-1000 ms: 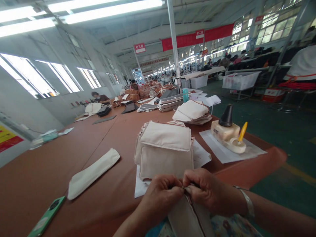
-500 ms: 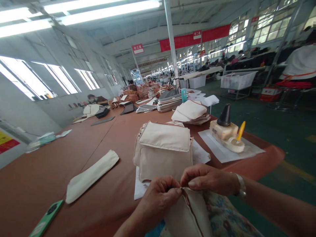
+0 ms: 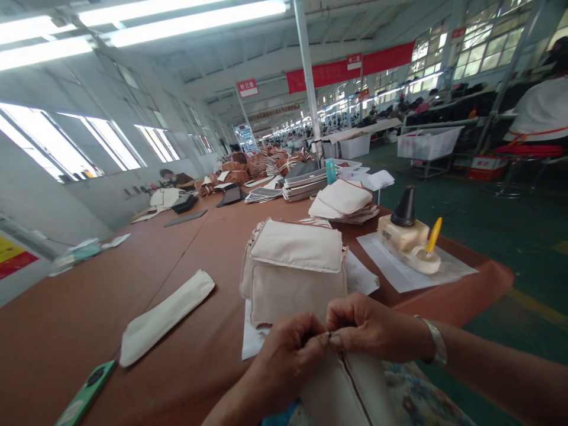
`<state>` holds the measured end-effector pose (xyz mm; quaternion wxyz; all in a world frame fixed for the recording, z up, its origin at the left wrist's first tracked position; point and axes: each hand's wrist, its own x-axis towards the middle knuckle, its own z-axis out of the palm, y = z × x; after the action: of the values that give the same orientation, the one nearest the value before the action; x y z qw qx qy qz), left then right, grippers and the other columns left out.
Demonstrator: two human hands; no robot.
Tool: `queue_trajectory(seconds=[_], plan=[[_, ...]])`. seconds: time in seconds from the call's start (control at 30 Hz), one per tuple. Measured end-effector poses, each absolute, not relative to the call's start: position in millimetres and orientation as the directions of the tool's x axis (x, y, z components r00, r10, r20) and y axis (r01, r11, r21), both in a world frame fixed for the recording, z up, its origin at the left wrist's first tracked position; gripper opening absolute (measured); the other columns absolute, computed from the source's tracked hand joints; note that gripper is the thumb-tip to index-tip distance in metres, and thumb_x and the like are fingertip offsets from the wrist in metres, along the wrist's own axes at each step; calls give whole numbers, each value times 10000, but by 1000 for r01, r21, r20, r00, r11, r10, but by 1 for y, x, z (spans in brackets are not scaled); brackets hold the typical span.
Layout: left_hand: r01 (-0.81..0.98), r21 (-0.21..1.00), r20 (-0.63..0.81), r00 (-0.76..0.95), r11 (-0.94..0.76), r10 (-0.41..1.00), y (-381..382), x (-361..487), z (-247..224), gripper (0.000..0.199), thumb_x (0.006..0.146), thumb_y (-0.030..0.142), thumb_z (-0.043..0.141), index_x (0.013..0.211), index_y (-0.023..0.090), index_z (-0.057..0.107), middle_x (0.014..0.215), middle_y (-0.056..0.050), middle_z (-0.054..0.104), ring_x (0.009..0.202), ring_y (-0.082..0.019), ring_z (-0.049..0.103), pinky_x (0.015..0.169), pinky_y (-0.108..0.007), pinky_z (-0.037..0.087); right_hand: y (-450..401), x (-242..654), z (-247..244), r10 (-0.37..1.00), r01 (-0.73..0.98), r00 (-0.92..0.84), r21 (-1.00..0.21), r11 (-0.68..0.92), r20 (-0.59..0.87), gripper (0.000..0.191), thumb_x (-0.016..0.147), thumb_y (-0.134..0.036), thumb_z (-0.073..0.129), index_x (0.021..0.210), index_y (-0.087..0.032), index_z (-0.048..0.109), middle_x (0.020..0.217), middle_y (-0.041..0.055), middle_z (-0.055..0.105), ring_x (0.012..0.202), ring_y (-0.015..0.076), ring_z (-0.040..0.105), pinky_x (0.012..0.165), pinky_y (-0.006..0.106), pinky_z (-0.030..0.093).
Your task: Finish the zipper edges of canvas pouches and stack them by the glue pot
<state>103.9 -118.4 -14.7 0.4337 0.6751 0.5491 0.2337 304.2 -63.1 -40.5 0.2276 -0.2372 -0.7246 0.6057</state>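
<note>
Pinched between both hands' fingertips: the cream panel [image 3: 328, 390], at the table's near edge.
From here I see left hand [image 3: 290, 352] and right hand [image 3: 377, 331] gripping its top, nearly touching, just below the cream stack [image 3: 297, 269].

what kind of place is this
Probably a leather or fabric goods factory: piled cream stitched panels, stacked grey flat pieces, and red hanging signs over long rows of work areas.

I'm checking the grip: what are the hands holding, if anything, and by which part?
The left hand and right hand pinch a cream fabric piece at its upper end, beside its dark open seam.
</note>
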Motion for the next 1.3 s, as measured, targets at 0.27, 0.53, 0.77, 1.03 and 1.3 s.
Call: queue_trajectory(seconds=[0.27,0.53,0.77,1.03,1.3], plan=[[431,878,-353,290,208,890,-118,105,-26,393,821,507,612,770,117,616,639,32,418,596,-101,320,505,-235,211,-74,303,-37,702,88,-708,-977,192,74,74,809,-181,629,846,-117,621,716,-16,557,639,104,453,566,203,358],[280,907,-393,303,313,868,-119,107,-40,294,729,397,676,767,106,659,613,28,465,557,-92,329,520,-234,246,-79,307,-44,588,-13,-732,-870,493,344,117,916,-194,538,872,-136,630,762,16,583,686,123,513,630,220,404],[23,883,-450,323,468,832,-123,113,-28,166,573,233,706,671,109,653,606,4,554,537,-89,398,515,-217,264,-78,319,-54,363,88,-808,-514,853,464,243,965,-206,438,975,-185,679,780,31,531,641,131,454,558,249,321],[-29,869,-448,383,495,808,-126,112,-27,368,665,426,817,699,110,632,613,-6,542,519,-79,409,507,-212,279,-81,328,-50,221,51,-833,-327,944,508,233,957,-200,419,1007,-176,645,805,73,614,668,158,490,565,271,332],[200,949,-309,457,242,834,-127,101,-13,361,784,475,711,759,124,627,712,-25,561,597,-96,404,532,-219,270,-91,333,-31,660,-18,-708,-941,338,250,310,1026,-378,349,1179,-170,520,842,35,566,725,151,501,659,252,425]])
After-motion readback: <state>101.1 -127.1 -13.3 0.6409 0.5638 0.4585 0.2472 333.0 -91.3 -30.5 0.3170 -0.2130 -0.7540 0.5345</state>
